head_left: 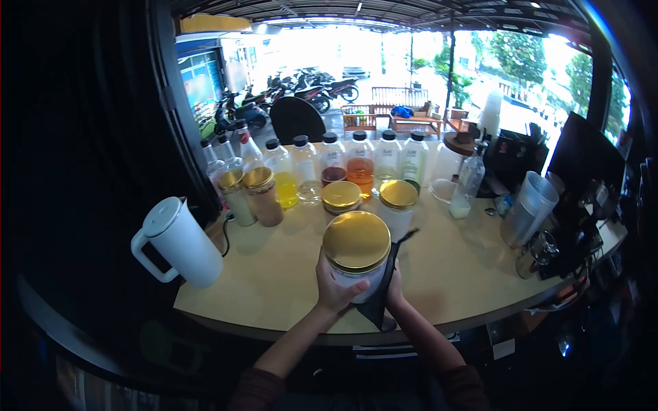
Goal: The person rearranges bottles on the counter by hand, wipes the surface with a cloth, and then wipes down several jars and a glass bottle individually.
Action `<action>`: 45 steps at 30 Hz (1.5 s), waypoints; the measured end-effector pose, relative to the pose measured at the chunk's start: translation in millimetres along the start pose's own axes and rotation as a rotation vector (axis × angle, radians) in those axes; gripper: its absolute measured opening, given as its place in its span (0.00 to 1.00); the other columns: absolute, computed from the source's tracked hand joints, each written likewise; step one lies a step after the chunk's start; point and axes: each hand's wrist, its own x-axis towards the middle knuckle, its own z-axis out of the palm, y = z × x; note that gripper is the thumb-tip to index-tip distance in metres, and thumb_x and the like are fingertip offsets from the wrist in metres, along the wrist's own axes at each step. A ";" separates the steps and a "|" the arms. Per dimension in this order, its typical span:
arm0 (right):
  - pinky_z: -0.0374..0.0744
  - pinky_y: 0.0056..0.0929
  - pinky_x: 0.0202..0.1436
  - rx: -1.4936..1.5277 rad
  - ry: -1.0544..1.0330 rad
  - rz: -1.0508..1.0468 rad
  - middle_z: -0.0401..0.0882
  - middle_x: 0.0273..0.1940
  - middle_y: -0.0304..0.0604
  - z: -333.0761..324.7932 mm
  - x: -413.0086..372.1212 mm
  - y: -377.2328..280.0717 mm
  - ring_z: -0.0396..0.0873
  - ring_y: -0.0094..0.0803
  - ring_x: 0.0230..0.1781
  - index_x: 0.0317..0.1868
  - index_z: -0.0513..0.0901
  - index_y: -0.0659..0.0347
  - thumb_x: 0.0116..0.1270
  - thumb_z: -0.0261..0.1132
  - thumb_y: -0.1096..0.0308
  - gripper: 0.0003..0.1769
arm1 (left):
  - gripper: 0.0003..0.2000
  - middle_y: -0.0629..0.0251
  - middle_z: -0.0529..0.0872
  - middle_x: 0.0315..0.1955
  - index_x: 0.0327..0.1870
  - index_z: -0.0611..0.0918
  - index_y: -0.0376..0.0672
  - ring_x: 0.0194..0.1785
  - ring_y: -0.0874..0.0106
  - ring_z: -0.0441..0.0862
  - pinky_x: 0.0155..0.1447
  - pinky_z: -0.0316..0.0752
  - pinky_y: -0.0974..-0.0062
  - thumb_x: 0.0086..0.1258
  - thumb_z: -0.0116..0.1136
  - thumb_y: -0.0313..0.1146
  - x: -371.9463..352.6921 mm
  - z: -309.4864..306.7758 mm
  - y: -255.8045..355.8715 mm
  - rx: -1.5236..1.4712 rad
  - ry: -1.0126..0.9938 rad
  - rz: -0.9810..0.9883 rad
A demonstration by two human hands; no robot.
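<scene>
head view shows the jar with gold lid [357, 256] in the lower middle of the frame, upright but leaning a little, between the two hands of the person. the left hand [334, 289] is clamped on the left side of this jar, its thumb lying across the front and its other fingers mostly hidden. the right hand [395, 285] is at the right side, with a black cloth [373, 312] between it and the jar; its fingers are mostly hidden, so i cannot tell how they are closed.

just beyond, near the centre of the frame, two smaller gold-lidded jars [397, 196] stand side by side on the wooden table [274, 277]. behind them is a row of bottles with black caps [360, 171], one having orange liquid. at left of the frame stands a white kettle [181, 240], and at right a clear plastic pitcher [530, 209]. motorcycles [301, 92] are parked in the upper part.
</scene>
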 end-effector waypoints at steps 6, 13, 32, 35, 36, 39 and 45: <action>0.76 0.35 0.59 0.423 0.151 0.336 0.79 0.52 0.48 -26.8 -16.0 -30.8 0.79 0.38 0.52 0.59 0.72 0.67 0.75 0.47 0.56 0.24 | 0.48 0.56 0.76 0.50 0.59 0.66 0.33 0.53 0.66 0.78 0.57 0.74 0.69 0.45 0.74 0.61 1.5 49.7 -48.3 -0.092 0.096 0.128; 0.80 0.36 0.56 0.353 0.171 0.529 0.80 0.50 0.48 -54.8 -59.6 -64.9 0.82 0.37 0.49 0.58 0.72 0.67 0.75 0.48 0.55 0.24 | 0.50 0.52 0.73 0.54 0.64 0.62 0.34 0.59 0.62 0.73 0.64 0.68 0.64 0.45 0.77 0.54 37.1 69.2 -52.3 0.097 0.062 0.154; 0.74 0.38 0.62 0.246 0.101 -0.231 0.73 0.58 0.52 -11.7 -15.9 -127.1 0.75 0.42 0.57 0.64 0.64 0.66 0.76 0.45 0.60 0.23 | 0.44 0.54 0.71 0.60 0.66 0.59 0.38 0.62 0.65 0.74 0.63 0.72 0.66 0.48 0.77 0.31 24.2 26.4 -84.4 0.305 -0.185 -0.189; 0.74 0.35 0.60 0.250 0.095 -0.284 0.73 0.57 0.50 20.3 -11.3 -111.5 0.76 0.38 0.56 0.63 0.65 0.66 0.77 0.46 0.59 0.22 | 0.33 0.55 0.75 0.56 0.61 0.67 0.36 0.59 0.66 0.76 0.62 0.72 0.69 0.55 0.71 0.30 28.1 -31.1 -55.7 0.502 -0.258 -0.105; 0.74 0.33 0.59 0.283 0.092 -0.326 0.74 0.56 0.49 32.7 -8.8 -106.6 0.76 0.36 0.54 0.62 0.66 0.65 0.77 0.47 0.59 0.22 | 0.28 0.56 0.77 0.55 0.59 0.70 0.35 0.57 0.66 0.77 0.61 0.72 0.70 0.58 0.69 0.30 29.5 -53.6 -51.2 0.541 -0.313 -0.160; 0.74 0.29 0.58 0.162 -0.058 -0.254 0.75 0.54 0.47 69.8 4.6 -97.6 0.76 0.31 0.53 0.61 0.69 0.65 0.78 0.46 0.60 0.20 | 0.21 0.58 0.77 0.51 0.55 0.72 0.34 0.54 0.67 0.78 0.59 0.73 0.69 0.64 0.64 0.31 45.8 -109.4 -55.0 0.234 0.169 -0.112; 0.67 0.25 0.63 -0.039 -0.086 -0.051 0.74 0.56 0.43 114.2 50.0 -41.9 0.71 0.26 0.57 0.65 0.66 0.68 0.78 0.45 0.66 0.21 | 0.40 0.47 0.62 0.63 0.68 0.56 0.36 0.68 0.55 0.61 0.70 0.59 0.58 0.60 0.68 0.36 122.5 -185.2 -105.7 0.613 0.572 0.035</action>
